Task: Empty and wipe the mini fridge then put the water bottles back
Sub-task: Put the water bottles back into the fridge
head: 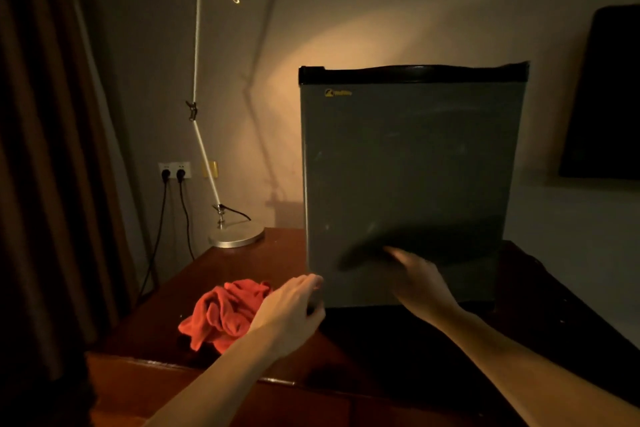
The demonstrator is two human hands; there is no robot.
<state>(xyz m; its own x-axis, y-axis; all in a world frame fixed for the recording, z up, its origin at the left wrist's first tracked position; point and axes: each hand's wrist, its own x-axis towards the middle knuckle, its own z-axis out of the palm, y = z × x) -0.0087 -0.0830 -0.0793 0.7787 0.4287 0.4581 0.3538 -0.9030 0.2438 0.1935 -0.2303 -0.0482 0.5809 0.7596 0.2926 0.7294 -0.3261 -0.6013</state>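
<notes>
a dim room with a plain wall, lit only by a white desk lamp (207, 87) at 11 o'clock, whose round base stands on the far left corner of a dark wooden tabletop (242, 274). a brown curtain (45, 149) hangs at 9 o'clock, and two plugs sit in a wall socket (175, 170) beside it. a dark screen (602, 94) is on the wall at 2 o'clock.

the mini fridge (408, 166) stands on the tabletop in the centre, with its grey door closed and a black strip along the top. a crumpled red cloth (221, 312) lies on the tabletop at 8 o'clock, just beside the lower left corner of the fridge.

the left hand (291, 312) is at the lower left edge of the door, fingers curled around that edge, partly in front of the cloth. the right hand (419, 277) is at the lower part of the door front; it is blurred, fingers seem stretched toward the left, and i cannot tell if it presses the door.
</notes>
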